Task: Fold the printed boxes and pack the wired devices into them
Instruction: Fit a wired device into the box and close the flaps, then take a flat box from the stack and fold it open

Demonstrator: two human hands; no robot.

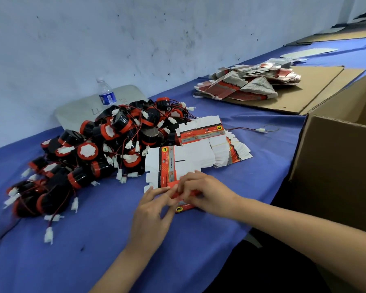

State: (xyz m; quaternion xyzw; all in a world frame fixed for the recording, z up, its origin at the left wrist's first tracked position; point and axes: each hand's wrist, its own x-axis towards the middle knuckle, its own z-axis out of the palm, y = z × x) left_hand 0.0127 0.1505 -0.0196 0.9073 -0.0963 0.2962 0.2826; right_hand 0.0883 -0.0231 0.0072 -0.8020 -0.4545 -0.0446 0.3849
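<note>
Blue cloth table (97, 250) is filling the view, and your left hand (151, 214) and right hand (207, 194) are both pinching a red printed box (183, 205) near the front edge. Flat boxes (199, 149) are lying just behind, wired devices (106, 144) heaped left, cardboard carton (338, 166) sitting right.

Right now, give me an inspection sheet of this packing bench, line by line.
Surface: blue cloth covers the table.
Job's things: pile of wired devices; flat printed boxes stacked beside it; another heap of box blanks further back.
Clutter: water bottle; cardboard sheets.
Hands: left hand and right hand both pinch one printed box, folding it.
Cables: red leads with white plugs trail off the pile; one loose lead.
Surroundings: scuffed wall; open carton at right.
</note>
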